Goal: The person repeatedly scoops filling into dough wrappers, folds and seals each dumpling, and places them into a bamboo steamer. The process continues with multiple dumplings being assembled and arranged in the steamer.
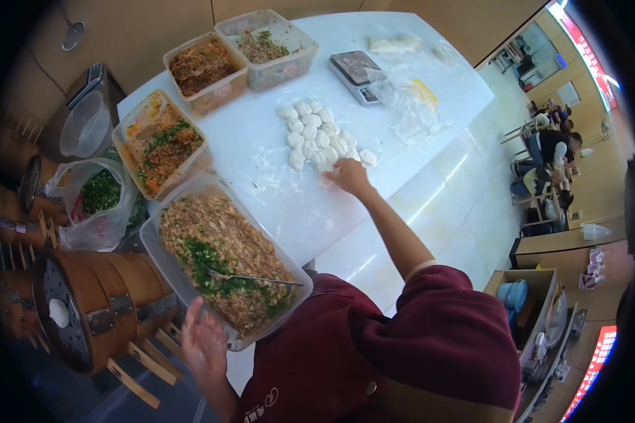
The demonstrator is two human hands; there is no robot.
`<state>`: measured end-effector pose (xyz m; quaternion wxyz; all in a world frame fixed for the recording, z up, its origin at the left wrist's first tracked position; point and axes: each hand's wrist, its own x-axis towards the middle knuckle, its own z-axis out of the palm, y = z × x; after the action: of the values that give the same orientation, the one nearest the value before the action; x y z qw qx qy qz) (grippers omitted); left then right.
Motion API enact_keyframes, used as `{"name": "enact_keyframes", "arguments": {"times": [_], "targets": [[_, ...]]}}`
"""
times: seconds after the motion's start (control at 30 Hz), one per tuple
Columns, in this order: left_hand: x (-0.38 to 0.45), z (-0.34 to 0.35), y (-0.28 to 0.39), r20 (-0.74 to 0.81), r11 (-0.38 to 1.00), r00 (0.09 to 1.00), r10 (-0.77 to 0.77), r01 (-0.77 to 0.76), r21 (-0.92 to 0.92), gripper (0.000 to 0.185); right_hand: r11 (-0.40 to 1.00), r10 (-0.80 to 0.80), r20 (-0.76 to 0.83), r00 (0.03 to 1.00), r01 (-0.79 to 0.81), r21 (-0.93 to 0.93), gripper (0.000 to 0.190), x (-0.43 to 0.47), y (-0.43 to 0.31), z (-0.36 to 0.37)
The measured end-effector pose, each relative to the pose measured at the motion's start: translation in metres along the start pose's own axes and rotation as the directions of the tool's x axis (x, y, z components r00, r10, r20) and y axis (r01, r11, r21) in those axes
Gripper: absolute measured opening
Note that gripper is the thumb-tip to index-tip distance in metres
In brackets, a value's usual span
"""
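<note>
My right hand (349,177) reaches over the white tabletop (275,211). Its thumb and fingers close on a flattened dough piece (325,181) at the near edge of a cluster of floured dough pieces (311,132). At the lower left, my left hand (206,336) is open and holds nothing. It is beside the near end of a plastic tub (151,235) full of minced filling (217,227); whether it touches the tub is unclear. Chopped green onion (201,259) lies on that filling, with a metal utensil (259,278) resting across it.
More filling tubs (206,108) line the table's left and far edges. A digital scale (355,74) and a clear plastic bag (407,108) lie beyond the dough. Left are a bag of chopped greens (100,190) and stacked bamboo steamers (106,301). Several people sit or stand far right.
</note>
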<state>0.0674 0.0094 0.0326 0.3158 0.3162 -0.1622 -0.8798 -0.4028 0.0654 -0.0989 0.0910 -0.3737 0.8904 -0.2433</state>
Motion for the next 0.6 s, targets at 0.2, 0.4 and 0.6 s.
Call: {"name": "enact_keyframes", "arguments": {"times": [0.2,0.4,0.6], "targets": [[0.019,0.025,-0.007,0.001,0.996,0.999,0.045,-0.045,0.071,0.046,0.983,-0.094,-0.113,0.989,0.11,0.148,0.022,-0.01,-0.014,-0.002],[0.021,0.036,-0.008,0.052,0.961,0.993,0.109,-0.119,0.249,0.053,0.982,-0.174,0.043,0.984,0.169,0.089,0.032,-0.011,0.003,-0.014],[0.029,0.043,-0.016,0.095,0.959,0.995,-0.02,-0.008,0.285,0.055,0.971,-0.142,0.2,0.97,0.097,0.218,0.024,-0.032,-0.076,-0.027]]}}
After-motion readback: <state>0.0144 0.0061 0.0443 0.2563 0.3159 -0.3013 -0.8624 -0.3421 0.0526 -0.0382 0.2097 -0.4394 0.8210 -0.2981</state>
